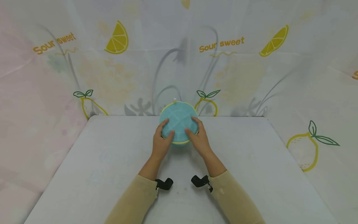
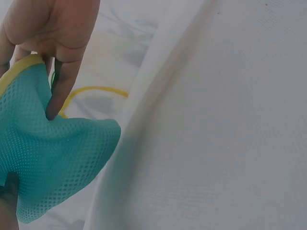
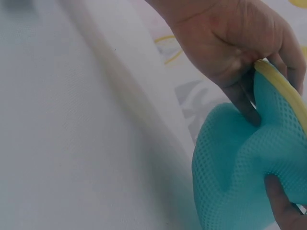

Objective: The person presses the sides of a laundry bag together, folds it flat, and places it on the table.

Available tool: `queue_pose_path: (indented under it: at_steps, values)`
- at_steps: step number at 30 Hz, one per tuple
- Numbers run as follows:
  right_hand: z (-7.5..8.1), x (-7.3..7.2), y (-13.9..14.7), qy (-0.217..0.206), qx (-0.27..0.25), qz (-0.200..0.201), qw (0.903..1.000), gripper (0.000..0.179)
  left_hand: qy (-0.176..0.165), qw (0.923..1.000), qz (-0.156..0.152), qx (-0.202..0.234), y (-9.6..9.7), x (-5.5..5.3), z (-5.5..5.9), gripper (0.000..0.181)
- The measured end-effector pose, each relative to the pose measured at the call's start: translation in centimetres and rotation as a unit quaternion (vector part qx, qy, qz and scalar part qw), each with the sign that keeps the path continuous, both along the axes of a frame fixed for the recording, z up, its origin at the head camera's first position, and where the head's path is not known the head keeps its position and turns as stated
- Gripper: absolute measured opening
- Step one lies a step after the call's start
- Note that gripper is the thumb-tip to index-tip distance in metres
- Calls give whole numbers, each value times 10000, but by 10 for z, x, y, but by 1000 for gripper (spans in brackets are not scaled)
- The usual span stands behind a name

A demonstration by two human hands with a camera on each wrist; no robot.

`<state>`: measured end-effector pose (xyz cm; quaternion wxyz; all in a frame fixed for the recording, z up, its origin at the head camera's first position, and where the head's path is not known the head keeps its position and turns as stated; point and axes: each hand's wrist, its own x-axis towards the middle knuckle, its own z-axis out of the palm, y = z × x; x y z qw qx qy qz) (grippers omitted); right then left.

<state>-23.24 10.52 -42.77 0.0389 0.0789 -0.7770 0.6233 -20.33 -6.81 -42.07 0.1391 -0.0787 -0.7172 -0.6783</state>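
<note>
A round, turquoise mesh laundry bag (image 1: 180, 119) with yellow trim is held up near the back of the table. My left hand (image 1: 161, 145) grips its left side, thumb over the near face and fingers around the edge. On the opposite side my right hand (image 1: 200, 143) holds it the same way. In the left wrist view, the mesh (image 2: 62, 158) bulges and folds beneath the fingers of my left hand (image 2: 53, 28). The right wrist view has my right hand (image 3: 230, 43) at the yellow edging (image 3: 283, 88), with a fingertip pressing into the soft mesh.
The white table (image 1: 237, 149) stretches to both sides of the hands. Directly behind it hangs a backdrop cloth (image 1: 173, 77) with lemon prints and lettering. Black camera mounts (image 1: 165, 184) stick out from both wrists, below beige sleeves (image 1: 134, 199).
</note>
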Motion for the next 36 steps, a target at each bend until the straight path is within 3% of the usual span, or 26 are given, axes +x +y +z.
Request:
queue_pose_path:
  at_steps: [6, 13, 17, 28, 36]
  values:
    - [-2, -1, 1, -36, -288, -236, 9993, 59, -54, 9998, -177, -42, 2, 0, -2, 56]
    - [-3, -3, 2, 49, -715, -267, 9971, 57, -73, 9995, -303, 33, 2, -17, -29, 55]
    - [-4, -4, 2, 10, -988, -212, 9949, 59, -34, 9997, -257, -26, 2, -19, -36, 53]
    - [-3, -5, 2, -162, -1639, -277, 9860, 60, -23, 9995, -136, -282, 1, -19, -37, 53]
    - [-1, -5, 1, -397, -2330, -142, 9716, 59, 57, 9996, -205, -185, -4, -21, -36, 55]
